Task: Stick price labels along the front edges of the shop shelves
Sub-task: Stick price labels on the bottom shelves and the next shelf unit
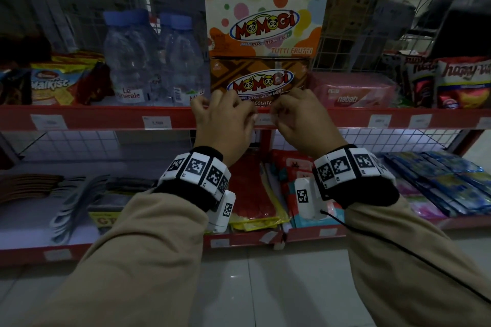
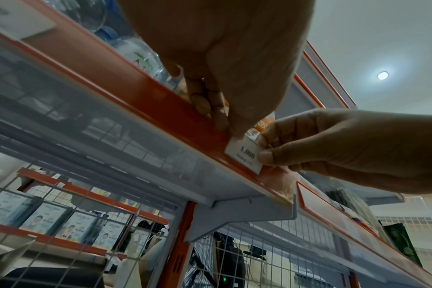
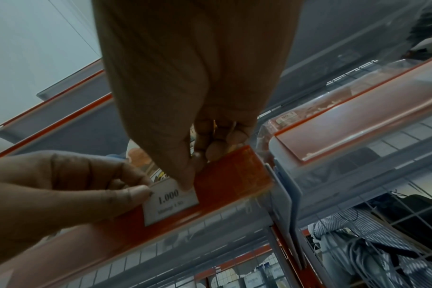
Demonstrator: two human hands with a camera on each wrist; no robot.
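Both hands at the red shelf edge [image 2: 141, 97]. Left hand [image 2: 225, 50] and right hand [image 2: 345, 148] each pinch the white price label [image 2: 243, 156] with curled fingers, label lying against the edge.

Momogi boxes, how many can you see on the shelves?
2. The tutti frutti box sits on top of the chocolate box, on the upper shelf right of the water bottles. Others may hide behind.

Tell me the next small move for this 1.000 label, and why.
Probably press it flat along the red shelf edge. Both the left hand and right hand pinch the price label at its ends, and it already lies against the strip below the Momogi chocolate box.
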